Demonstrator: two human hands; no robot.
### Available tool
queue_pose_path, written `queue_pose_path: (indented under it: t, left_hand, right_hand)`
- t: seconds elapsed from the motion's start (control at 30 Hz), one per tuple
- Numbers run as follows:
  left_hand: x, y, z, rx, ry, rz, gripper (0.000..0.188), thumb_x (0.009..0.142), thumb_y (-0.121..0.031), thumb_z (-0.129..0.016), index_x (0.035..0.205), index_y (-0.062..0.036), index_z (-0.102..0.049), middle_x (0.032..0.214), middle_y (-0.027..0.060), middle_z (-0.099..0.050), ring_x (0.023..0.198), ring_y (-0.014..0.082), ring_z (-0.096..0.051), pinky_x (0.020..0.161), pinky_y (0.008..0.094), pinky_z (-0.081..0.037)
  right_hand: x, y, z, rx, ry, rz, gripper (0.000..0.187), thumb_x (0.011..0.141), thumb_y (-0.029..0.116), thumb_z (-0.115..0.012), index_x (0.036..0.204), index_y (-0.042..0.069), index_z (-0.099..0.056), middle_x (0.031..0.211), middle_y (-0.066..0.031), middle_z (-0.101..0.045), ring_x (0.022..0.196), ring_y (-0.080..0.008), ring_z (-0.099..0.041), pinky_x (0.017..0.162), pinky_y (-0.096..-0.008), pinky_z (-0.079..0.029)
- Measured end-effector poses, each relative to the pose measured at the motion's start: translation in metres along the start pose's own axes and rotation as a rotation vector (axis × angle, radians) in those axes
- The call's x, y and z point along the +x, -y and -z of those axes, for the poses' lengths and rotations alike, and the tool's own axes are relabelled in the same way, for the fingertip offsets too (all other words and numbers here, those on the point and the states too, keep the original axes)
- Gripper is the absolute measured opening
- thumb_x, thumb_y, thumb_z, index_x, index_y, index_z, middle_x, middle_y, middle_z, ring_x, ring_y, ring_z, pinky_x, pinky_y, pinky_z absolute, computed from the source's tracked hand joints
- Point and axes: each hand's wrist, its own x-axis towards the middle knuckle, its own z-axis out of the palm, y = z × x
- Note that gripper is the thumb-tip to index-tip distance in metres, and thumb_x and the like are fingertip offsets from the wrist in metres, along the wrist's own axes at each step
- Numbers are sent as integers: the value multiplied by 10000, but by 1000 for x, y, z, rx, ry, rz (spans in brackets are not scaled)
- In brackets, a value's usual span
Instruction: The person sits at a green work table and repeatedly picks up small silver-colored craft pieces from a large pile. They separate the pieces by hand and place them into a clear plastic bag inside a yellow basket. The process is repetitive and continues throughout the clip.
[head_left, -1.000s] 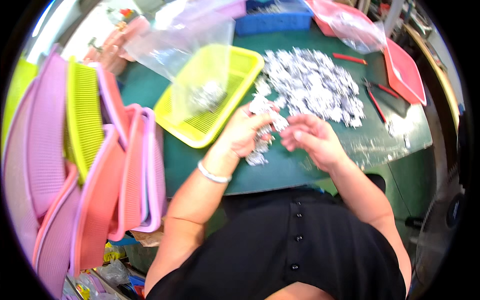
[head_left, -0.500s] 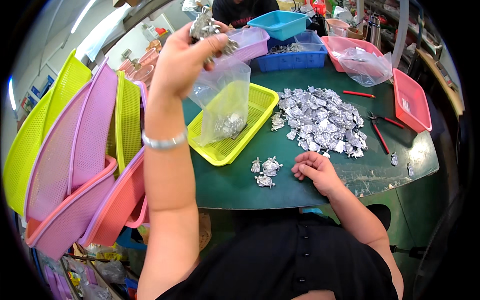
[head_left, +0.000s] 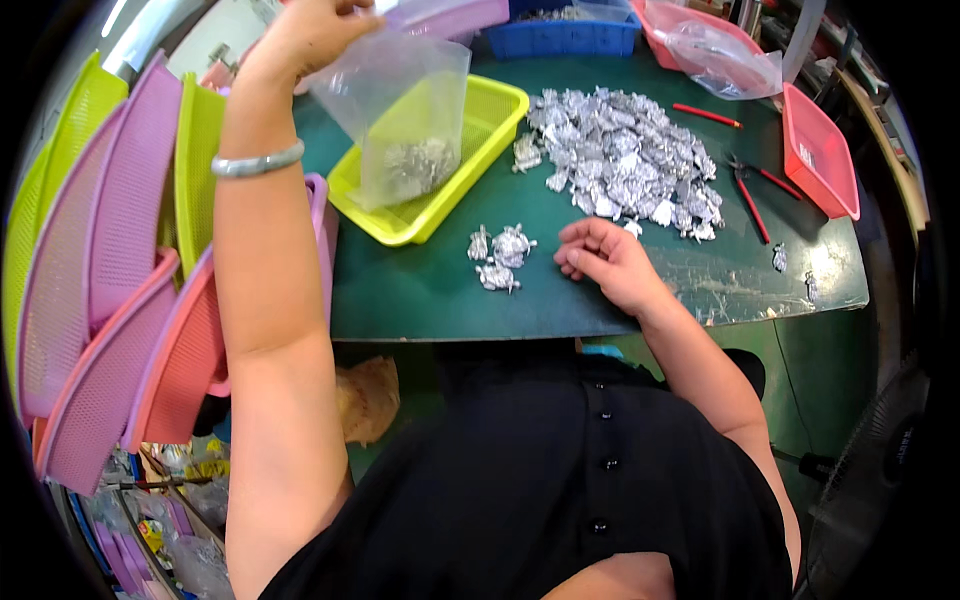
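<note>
My left hand point(head_left: 315, 32) is raised at the top edge, above the mouth of a clear plastic bag point(head_left: 415, 85). Its thumb and a finger are bent together, but the frame cuts off what they hold. The bag stands in a yellow-green mesh basket point(head_left: 497, 120), with silver metal pieces point(head_left: 420, 165) in its bottom. My right hand point(head_left: 605, 262) hovers at or rests on the table's near side, fingers curled, nothing showing in them. Left of it lie several small silver turtle-shaped castings point(head_left: 510, 245). Beyond it spreads a big heap of silver castings point(head_left: 630, 155).
Red-handled pliers point(head_left: 752, 190) and a red pen-like stick point(head_left: 707, 115) lie right of the heap, near a pink tray point(head_left: 822, 150). Stacked mesh baskets point(head_left: 130, 220) crowd the left side. A blue bin point(head_left: 560, 38) and a pink bin point(head_left: 690, 40) stand at the back of the green table point(head_left: 420, 300).
The view has tipped downward, so the scene sits higher. The silver castings seen in my left hand are now out of frame. My right hand keeps its place by the small castings.
</note>
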Motion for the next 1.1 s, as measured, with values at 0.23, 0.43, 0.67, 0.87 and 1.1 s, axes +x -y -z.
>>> queue_pose_path:
  t: [0.23,0.43,0.67,0.87,1.1]
  left_hand:
    - [-132,-69,-76,-413,321,70,383,711,-150,-695,1046,-13,-569,813,41,-589,715,106,-539,658,234,-451]
    - [-169,-44,-158,-269,416,11,693,594,-159,-748,1193,13,-445,1055,162,-486,967,286,-497,831,329,-409]
    - [-164,-69,-188,-421,377,-35,613,601,-138,-754,1128,38,-496,925,141,-464,811,267,-516,739,337,-432]
    - [-147,-83,-192,-508,429,-140,655,597,-269,-766,1116,36,-510,876,127,-482,733,214,-516,671,307,-437]
    - [-111,-81,-201,-1552,788,460,371,926,-272,-419,1091,50,-498,915,106,-582,797,193,-591,771,318,-510]
  right_hand:
    - [5,7,-13,-570,-33,160,297,756,36,-577,1041,7,-498,871,-102,-608,747,-198,-593,679,-294,-472]
    - [27,7,-26,-1017,-39,390,362,729,19,-571,1080,41,-483,890,-110,-600,822,-269,-575,717,-354,-459]
    - [30,14,-16,-994,-28,315,417,693,-30,-567,1098,41,-497,820,-108,-575,766,-273,-572,670,-359,-457]
    - [15,35,13,-905,26,268,417,692,-83,-501,1090,43,-504,781,-82,-544,674,-191,-544,627,-286,-448]
    - [17,54,16,-887,58,438,459,707,-94,-488,1142,53,-478,818,-73,-554,731,-166,-558,652,-276,-463]
